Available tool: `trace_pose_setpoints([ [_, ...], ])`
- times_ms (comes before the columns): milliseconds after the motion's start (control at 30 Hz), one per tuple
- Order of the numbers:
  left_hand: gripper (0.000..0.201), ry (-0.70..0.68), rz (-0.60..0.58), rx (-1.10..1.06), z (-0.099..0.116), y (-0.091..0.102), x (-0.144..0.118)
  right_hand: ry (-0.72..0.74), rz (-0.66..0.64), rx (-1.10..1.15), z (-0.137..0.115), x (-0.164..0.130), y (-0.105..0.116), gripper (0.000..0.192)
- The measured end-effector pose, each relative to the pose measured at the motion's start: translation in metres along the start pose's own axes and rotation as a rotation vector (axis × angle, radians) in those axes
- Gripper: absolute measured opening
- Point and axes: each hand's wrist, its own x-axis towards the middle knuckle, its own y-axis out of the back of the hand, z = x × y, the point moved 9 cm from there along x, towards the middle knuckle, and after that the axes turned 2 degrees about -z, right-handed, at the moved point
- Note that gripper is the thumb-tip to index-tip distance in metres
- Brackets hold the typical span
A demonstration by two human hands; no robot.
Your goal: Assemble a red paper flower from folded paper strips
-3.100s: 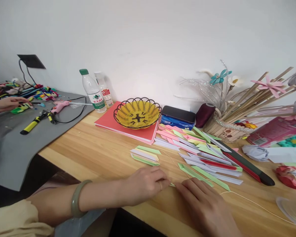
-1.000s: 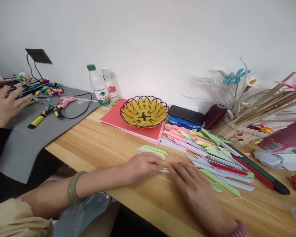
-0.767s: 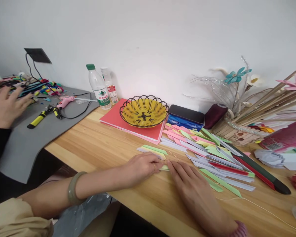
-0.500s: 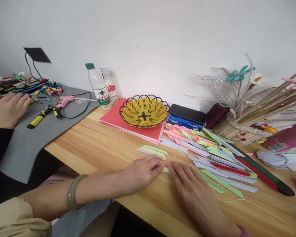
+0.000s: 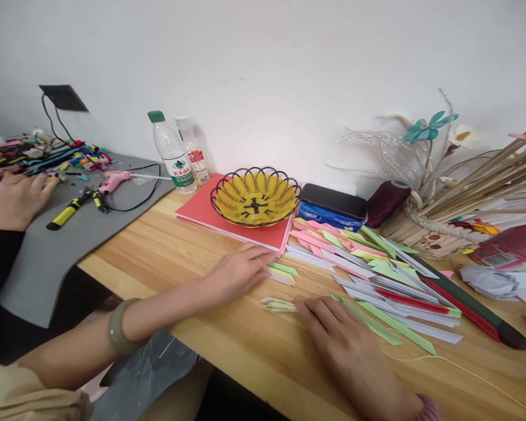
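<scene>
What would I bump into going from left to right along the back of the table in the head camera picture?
Yellow-handled pliers → pink glue gun → clear green-capped water bottle → yellow-and-black woven basket → blue tissue pack with a black case on top → dark maroon thread spool → wooden stick holder with paper flowers.

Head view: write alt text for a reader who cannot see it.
On a light wooden table, the person's left hand rests on a small stack of folded pastel paper strips, while the right hand presses flat beside a folded pale green paper piece. Behind stands a yellow woven basket with black wire rim.
</scene>
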Motion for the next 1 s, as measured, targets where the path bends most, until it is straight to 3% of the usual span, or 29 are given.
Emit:
trace_pose_setpoints([
  [200, 0.031, -0.019, -0.074, 0.053, -0.003, -0.008, 0.004, 0.005, 0.000, -0.047, -0.001, 0.000, 0.000, 0.036],
  [400, 0.022, 0.063, -0.052, 0.051, -0.006, -0.007, 0.001, 0.002, -0.013, -0.068, -0.002, -0.002, -0.001, 0.038],
  [633, 0.014, 0.056, -0.015, -0.063, -0.012, -0.009, 0.003, 0.001, -0.004, -0.068, -0.001, -0.002, -0.002, 0.036],
  [1000, 0.017, -0.143, 0.114, 0.322, 0.013, 0.000, -0.008, -0.051, -0.062, 0.030, 0.005, -0.003, -0.005, 0.034],
])
